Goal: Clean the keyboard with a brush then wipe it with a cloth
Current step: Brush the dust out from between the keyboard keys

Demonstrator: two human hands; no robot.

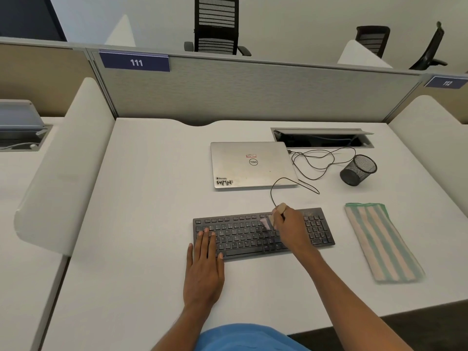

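While the brushing stage looked to be under way, the wiping stage had not begun, judging by how things lay. Nearest the person, the left hand (203,272) lay flat on the bench (141,224), its fingers (206,239) straight and close together, their tips resting on the left end of the keyboard (243,239) as if to steady it, holding nothing. The black keyboard sat square in front of the person, near the middle of the bench.

Just beyond, the right hand (291,229) hovered over the right-centre keys, its fingers (277,219) clamped round the handle of a small brush (268,221). The wooden end poked up past the knuckles and the pale bristles pointed down and left, touching or nearly touching the upper key rows; blur made contact hard to tell. Pale specks seemed to lie on the far right corner by the number pad, so that part probably still needed brushing.

To the right, well apart from both hands, the striped cloth (382,243) lay folded and untouched, so the whole wipe remained.

Farther back were a closed laptop (253,164), a loose black cable (272,193) trailing towards the keyboard, and a tipped mesh cup (358,170).
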